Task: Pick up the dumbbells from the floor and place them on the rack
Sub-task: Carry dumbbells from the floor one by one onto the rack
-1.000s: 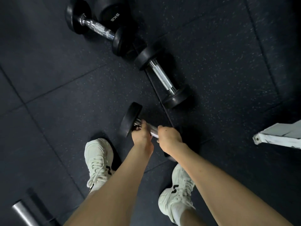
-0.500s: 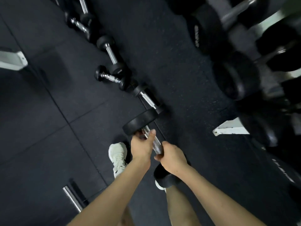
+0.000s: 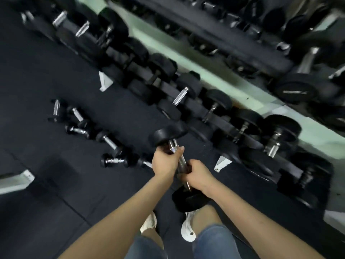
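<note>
Nearest, at six o'clock: blue denim shorts (image 3: pixel 214 240) and two white shoes (image 3: pixel 187 228) planted on the dark rubber floor (image 3: pixel 56 202). From there, two bare forearms stretched forward toward the centre.

At the centre, well off the floor: held dumbbell (image 3: pixel 180 162), gripped in both hands. Chrome handle slanted from five o'clock to eleven o'clock. Near black head seen just above the right shoe, far black head raised toward the rack.

Left hand (image 3: pixel 165 162) wrapped round the upper part of the handle, fingers curled tight, thumb (image 3: pixel 179 151) laid across the chrome just under the far head. Right hand (image 3: pixel 198 175) clamped on the lower part, fingers closed fully round the bar, just above the near head. Hands close together, with a short stretch of bare handle between them.

Farther out, from nine to ten o'clock: loose dumbbells (image 3: pixel 110 142) scattered on the floor, five or so small ones, some touching end to end. At nine o'clock by the frame edge, a white foot (image 3: pixel 16 179) of some frame, blurred.

From eleven o'clock down to four o'clock: rack (image 3: pixel 220 120), running diagonally, lower rail lined with black dumbbells, two white feet resting on the floor. Higher, at one to two o'clock, an upper rail with larger ones, blurred. Behind the rack, pale green wall (image 3: pixel 233 90).
</note>
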